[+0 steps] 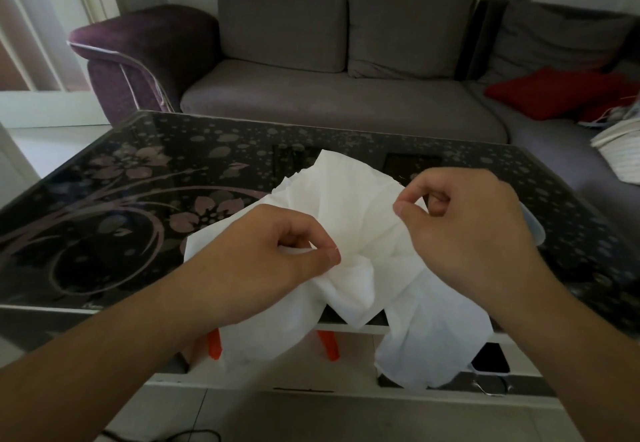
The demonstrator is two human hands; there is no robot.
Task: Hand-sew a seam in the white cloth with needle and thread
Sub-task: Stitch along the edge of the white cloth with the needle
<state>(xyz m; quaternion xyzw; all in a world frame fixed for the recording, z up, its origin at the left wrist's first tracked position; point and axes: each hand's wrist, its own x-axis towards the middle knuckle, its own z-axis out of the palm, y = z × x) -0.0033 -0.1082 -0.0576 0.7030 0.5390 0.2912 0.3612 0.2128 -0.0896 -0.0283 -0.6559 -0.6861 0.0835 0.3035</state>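
A crumpled white cloth [349,206] lies on the dark glass table [114,206] and hangs over its near edge. My left hand [277,244] hovers over the cloth's left part, thumb and forefinger pinched together on something tiny, perhaps the needle or the thread end. My right hand [464,220] is raised over the cloth's right side, thumb and forefinger pinched too. A faint white thread seems to run between the two pinches; it is too thin to follow. The needle itself I cannot make out.
A grey sofa [346,95] stands behind the table with a red cushion [550,95] at right. Orange objects [327,343] show under the table's front edge. A pale lid-like object [535,223] lies behind my right hand.
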